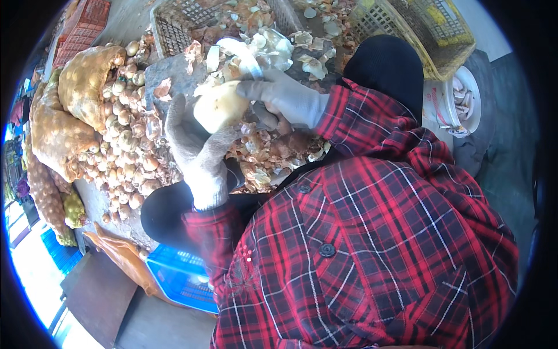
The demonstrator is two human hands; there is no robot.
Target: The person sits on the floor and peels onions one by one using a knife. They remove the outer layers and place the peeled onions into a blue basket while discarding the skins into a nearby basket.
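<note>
A pale peeled onion [220, 107] is held between my two gloved hands over the work surface. My left hand [196, 146] cradles it from the left and below, thumb and fingers spread around it. My right hand [287, 96] grips its right side, the thumb pressed on the onion and the other fingers curled beneath. A blurred whitish curved strip [239, 52] rises just beyond the right hand; I cannot tell whether it is a blade or peel. Loose onion skins [274, 48] lie behind the hands, and more brown skins [279, 157] are heaped below them.
Many unpeeled onions [126, 131] are piled at left beside orange mesh sacks [91, 83]. Plastic crates stand around: a dirty one [174, 32] ahead, a yellowish one [414, 48] at upper right, a blue one [174, 279] at lower left. A white bucket [440, 100] is at right.
</note>
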